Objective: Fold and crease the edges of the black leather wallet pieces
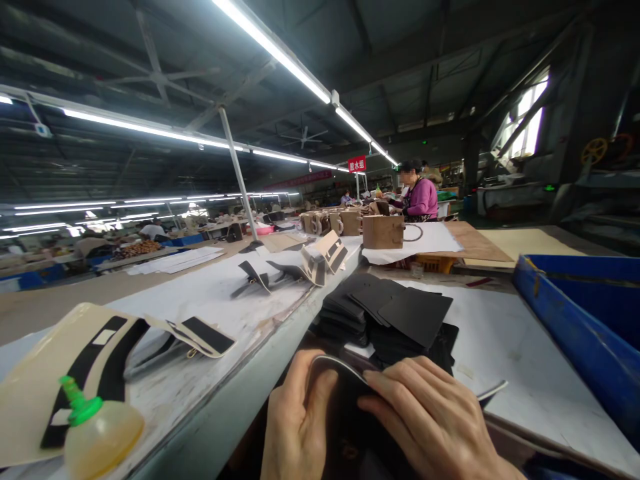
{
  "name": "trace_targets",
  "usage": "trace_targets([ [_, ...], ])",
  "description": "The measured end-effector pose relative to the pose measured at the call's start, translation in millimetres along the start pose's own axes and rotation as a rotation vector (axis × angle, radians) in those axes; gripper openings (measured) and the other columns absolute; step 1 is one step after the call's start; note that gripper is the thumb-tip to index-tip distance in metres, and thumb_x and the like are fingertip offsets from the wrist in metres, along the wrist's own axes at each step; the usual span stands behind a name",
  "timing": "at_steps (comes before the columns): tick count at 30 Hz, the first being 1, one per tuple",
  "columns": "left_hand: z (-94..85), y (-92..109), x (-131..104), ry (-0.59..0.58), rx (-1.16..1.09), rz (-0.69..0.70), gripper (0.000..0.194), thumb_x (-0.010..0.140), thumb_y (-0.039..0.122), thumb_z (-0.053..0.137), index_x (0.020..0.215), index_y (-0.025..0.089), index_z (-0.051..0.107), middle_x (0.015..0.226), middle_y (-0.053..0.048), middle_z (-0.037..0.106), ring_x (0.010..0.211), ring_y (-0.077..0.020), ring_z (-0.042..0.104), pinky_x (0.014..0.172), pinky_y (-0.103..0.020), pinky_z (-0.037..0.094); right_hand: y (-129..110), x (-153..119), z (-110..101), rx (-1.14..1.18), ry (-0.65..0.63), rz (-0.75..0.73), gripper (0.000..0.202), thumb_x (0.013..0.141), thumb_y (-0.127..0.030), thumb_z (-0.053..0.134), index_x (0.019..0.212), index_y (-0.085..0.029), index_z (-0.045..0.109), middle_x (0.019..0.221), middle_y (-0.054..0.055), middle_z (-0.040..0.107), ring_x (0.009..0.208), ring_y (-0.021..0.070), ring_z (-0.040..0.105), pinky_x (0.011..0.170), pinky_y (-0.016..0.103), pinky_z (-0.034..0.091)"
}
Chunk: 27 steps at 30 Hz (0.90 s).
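Both hands grip a dark leather-like panel (pixel 350 420) with a pale curved edge, close to my body. My left hand (pixel 300 420) pinches its left side, with the thumb on the near face. On the right, the fingers and thumb of my right hand (pixel 430 413) close on the upper edge. The lower part of the panel blends into shadow. Just beyond my hands lies a stack of black flat pieces (pixel 385 310). A squeeze bottle (pixel 103 433) with a green nozzle and amber liquid stands at the lower left.
Cream panels with black strips (pixel 85 340) lie on the white-covered bench (pixel 200 273) at left. A blue bin (pixel 575 333) stands at right. Farther back are brown boxy bags (pixel 383 232) and a person in a purple top (pixel 423 199). A metal post (pixel 237 173) rises from the bench.
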State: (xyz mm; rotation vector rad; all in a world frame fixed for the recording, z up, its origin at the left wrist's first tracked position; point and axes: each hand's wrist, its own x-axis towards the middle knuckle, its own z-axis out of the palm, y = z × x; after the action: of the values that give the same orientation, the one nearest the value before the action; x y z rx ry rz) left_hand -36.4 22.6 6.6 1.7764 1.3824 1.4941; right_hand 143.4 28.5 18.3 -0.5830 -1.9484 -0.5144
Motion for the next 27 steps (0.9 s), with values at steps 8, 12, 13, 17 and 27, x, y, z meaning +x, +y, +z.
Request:
trace_targets([
  [8,-3.8,21.5,-10.2,-0.120,-0.295,-0.226,0.048,0.073,0.064,0.071,0.100,0.024,0.065,0.071,0.004,0.064,0.067,-0.0126,0.059,0.063,-0.019,0.046,19.5,4.7,-7.3,0.770,-0.405,0.664,0.041,0.096,-0.045,0.057,0.068,-0.016,0.054,0.061,-0.003,0.047,0.056,0.0081,0.039,0.050,0.021,0.028],
  [12,-8.2,19.0,-11.9,-0.112,-0.118,-0.135,0.038,0.085,0.059,0.061,0.106,0.028,0.070,0.093,0.000,0.072,0.086,-0.0153,0.066,0.074,-0.020,0.049,24.9,4.0,-6.0,1.117,-0.530,0.958,0.050,0.084,-0.061,0.065,0.069,-0.014,0.053,0.062,-0.004,0.041,0.057,0.0082,0.030,0.050,0.022,0.022],
  [13,-7.9,18.1,-11.8,-0.100,-0.062,-0.094,0.034,0.090,0.055,0.055,0.101,0.028,0.071,0.094,-0.001,0.072,0.089,-0.0156,0.066,0.071,-0.019,0.048,24.8,3.9,-4.8,1.126,-0.541,0.977,0.050,0.082,-0.061,0.067,0.070,-0.014,0.053,0.063,-0.004,0.042,0.058,0.0083,0.031,0.050,0.022,0.023],
  [17,-1.8,16.2,-10.4,-0.067,0.007,-0.009,0.035,0.096,0.049,0.046,0.090,0.023,0.068,0.077,-0.002,0.070,0.073,-0.0144,0.064,0.049,-0.019,0.040,18.2,3.8,0.3,0.892,-0.541,0.836,0.042,0.090,-0.057,0.061,0.083,-0.015,0.062,0.071,-0.001,0.054,0.064,0.0110,0.044,0.057,0.022,0.032],
  [27,-8.0,14.2,-16.1,-0.142,-0.117,-0.215,0.051,0.082,0.069,0.055,0.097,0.021,0.064,0.079,-0.004,0.070,0.069,-0.0167,0.064,0.064,-0.023,0.048,7.8,5.5,0.8,0.472,-0.198,0.467,0.024,0.097,-0.033,0.059,0.079,-0.018,0.060,0.071,-0.002,0.062,0.061,0.0093,0.057,0.055,0.018,0.042],
])
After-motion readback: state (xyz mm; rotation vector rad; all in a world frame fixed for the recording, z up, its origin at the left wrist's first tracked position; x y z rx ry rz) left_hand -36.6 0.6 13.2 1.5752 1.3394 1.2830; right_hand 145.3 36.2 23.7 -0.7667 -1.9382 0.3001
